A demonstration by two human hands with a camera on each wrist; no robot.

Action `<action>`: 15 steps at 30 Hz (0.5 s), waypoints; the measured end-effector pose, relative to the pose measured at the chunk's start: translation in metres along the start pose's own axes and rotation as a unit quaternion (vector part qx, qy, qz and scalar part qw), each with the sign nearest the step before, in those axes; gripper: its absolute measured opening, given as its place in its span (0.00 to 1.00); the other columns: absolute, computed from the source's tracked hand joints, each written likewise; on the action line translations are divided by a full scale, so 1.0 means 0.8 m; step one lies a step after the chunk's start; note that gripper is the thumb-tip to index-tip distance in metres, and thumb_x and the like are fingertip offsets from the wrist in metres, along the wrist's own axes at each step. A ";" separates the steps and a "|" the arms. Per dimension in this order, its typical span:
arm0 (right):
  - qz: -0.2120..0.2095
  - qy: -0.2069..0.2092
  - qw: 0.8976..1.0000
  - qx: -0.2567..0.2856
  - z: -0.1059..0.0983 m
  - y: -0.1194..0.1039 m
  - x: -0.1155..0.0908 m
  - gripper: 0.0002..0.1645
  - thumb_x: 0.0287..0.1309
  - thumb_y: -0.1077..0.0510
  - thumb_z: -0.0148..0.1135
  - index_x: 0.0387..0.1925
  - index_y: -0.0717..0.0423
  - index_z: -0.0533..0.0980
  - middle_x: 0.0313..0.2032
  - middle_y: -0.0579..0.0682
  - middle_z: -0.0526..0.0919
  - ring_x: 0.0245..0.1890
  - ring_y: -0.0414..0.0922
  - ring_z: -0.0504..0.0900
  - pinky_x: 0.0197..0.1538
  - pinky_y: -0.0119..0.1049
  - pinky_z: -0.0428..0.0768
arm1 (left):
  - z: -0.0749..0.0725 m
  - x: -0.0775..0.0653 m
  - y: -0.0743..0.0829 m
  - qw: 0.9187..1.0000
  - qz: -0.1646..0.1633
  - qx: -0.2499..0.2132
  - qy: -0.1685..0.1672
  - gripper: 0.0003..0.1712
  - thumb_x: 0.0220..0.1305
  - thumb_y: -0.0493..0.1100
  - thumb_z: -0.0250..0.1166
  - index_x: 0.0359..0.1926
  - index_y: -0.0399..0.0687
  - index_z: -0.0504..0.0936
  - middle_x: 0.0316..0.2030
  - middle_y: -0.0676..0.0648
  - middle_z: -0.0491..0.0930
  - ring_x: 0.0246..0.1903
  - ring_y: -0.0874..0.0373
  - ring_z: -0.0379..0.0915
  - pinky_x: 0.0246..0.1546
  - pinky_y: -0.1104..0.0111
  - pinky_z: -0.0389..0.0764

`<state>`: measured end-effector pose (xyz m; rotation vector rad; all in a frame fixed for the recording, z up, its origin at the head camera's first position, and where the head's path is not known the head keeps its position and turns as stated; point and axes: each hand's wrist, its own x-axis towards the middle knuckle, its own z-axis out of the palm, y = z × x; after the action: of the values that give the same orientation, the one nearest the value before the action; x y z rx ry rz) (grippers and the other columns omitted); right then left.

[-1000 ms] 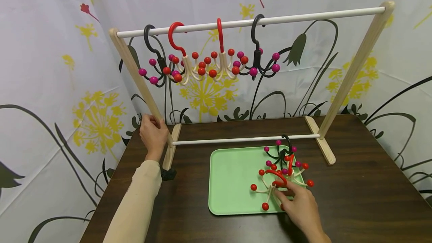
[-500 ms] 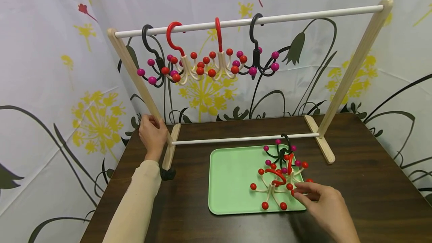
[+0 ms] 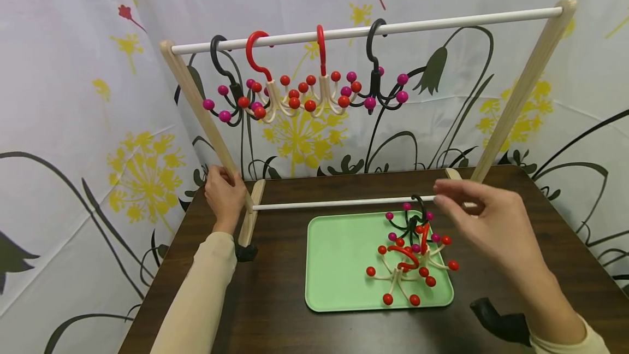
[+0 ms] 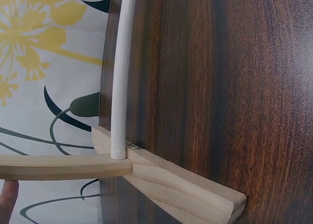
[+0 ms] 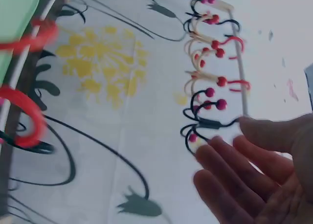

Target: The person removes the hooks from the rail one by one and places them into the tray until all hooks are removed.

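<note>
My left hand (image 3: 224, 198) grips the wooden left post (image 3: 199, 108) of a small garment rack near its foot; in the left wrist view a fingertip (image 4: 7, 199) touches that post. My right hand (image 3: 491, 223) is raised above the right side of a green tray (image 3: 339, 266), fingers loosely bent, holding nothing. On the tray lie a black multi-arm hook hanger (image 3: 411, 225) with pink balls and two cream ones with red hooks and red balls, the front one (image 3: 397, 276) overlapping the rear one (image 3: 425, 255). The right wrist view is blurred.
Two black hangers (image 3: 375, 86) and two red-and-cream hangers (image 3: 324, 89) hang from the white top bar (image 3: 472, 19). A white lower bar (image 3: 339, 203) runs behind the tray. The dark table (image 3: 275, 288) meets a flowered curtain (image 3: 98, 42) at the back.
My right hand has let go of the front red-and-cream hanger on the tray, moved right and risen toward the rack's right post. The left hand stays on its post.
</note>
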<state>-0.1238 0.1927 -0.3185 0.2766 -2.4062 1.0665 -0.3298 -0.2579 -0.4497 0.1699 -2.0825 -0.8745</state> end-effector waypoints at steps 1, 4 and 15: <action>-0.002 0.005 1.000 0.002 -0.003 -0.005 0.014 0.13 0.58 0.57 0.70 0.46 0.51 0.84 0.38 0.47 0.88 0.32 0.28 0.81 0.33 0.19 0.75 | 0.000 0.000 0.000 1.000 -0.001 0.001 -0.002 0.12 0.59 0.39 0.66 0.37 0.37 0.72 0.30 0.38 0.75 0.30 0.39 0.73 0.34 0.47 0.71; -0.007 0.011 1.000 0.013 -0.012 -0.019 0.056 0.16 0.61 0.53 0.67 0.49 0.53 0.83 0.42 0.49 0.87 0.36 0.28 0.81 0.38 0.19 0.75 | 0.001 0.000 0.000 1.000 -0.003 0.004 -0.004 0.12 0.59 0.39 0.65 0.37 0.37 0.73 0.30 0.39 0.75 0.30 0.39 0.73 0.34 0.47 0.71; -0.041 -0.016 0.999 -0.003 0.003 -0.045 0.197 0.25 0.65 0.51 0.61 0.60 0.57 0.76 0.53 0.54 0.83 0.53 0.48 0.81 0.55 0.44 0.76 | -0.003 0.000 -0.001 1.000 0.000 0.004 -0.003 0.11 0.59 0.39 0.65 0.36 0.37 0.72 0.30 0.38 0.74 0.30 0.39 0.73 0.35 0.47 0.71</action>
<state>-0.2466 0.1691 -0.2162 0.3894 -2.4044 1.0249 -0.3284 -0.2597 -0.4491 0.1713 -2.0920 -0.8683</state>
